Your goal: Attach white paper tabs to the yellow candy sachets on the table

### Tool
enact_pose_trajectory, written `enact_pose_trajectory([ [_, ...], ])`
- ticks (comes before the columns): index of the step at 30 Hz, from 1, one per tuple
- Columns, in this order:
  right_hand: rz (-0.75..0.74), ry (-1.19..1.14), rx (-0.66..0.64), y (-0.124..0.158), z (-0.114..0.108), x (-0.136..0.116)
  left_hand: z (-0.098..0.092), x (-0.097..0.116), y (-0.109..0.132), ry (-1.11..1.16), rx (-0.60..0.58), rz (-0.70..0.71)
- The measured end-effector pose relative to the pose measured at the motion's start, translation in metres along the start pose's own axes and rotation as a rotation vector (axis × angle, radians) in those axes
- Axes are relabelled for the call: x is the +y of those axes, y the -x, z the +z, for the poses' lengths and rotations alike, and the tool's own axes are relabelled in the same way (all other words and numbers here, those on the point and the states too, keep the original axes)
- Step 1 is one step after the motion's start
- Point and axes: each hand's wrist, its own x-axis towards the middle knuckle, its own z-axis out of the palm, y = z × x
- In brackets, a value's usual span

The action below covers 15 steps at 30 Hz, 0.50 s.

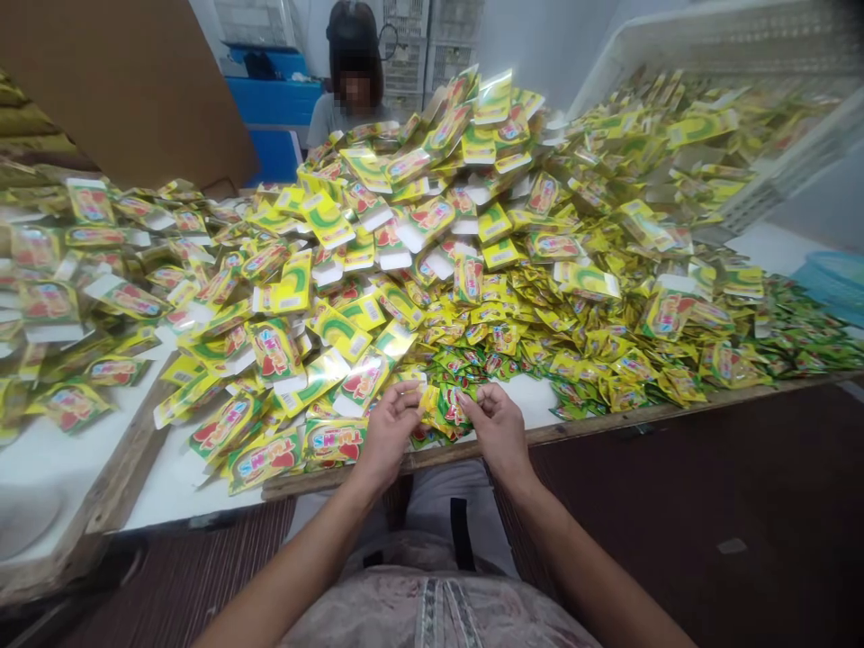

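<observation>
My left hand (393, 430) is closed in a pinch at the table's front edge, with a small yellow sachet (429, 401) at its fingertips. Facing it, my right hand (500, 430) pinches a small green sachet (451, 405) between thumb and fingers. The two sachets meet or overlap between my hands. Loose green sachets (465, 362) lie just beyond and below my fingers. Yellow sachets (513, 315) are heaped behind those. To the left of my left hand, flat yellow-green printed boxes (336, 441) with white flaps are piled up.
A large heap of open-ended boxes (405, 216) covers the table, which has a wooden rim (607, 425). A tilted white crate (776, 193) spills boxes at the right. A blue basket (837, 279) stands at the far right. Another person (351, 85) is behind the heap.
</observation>
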Motion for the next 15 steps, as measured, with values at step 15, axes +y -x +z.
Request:
enact_pose_trajectory([
  [15, -0.208, 0.153, 0.275, 0.0, 0.019, 0.009, 0.024, -0.003, 0.001, 0.029, 0.021, -0.003],
])
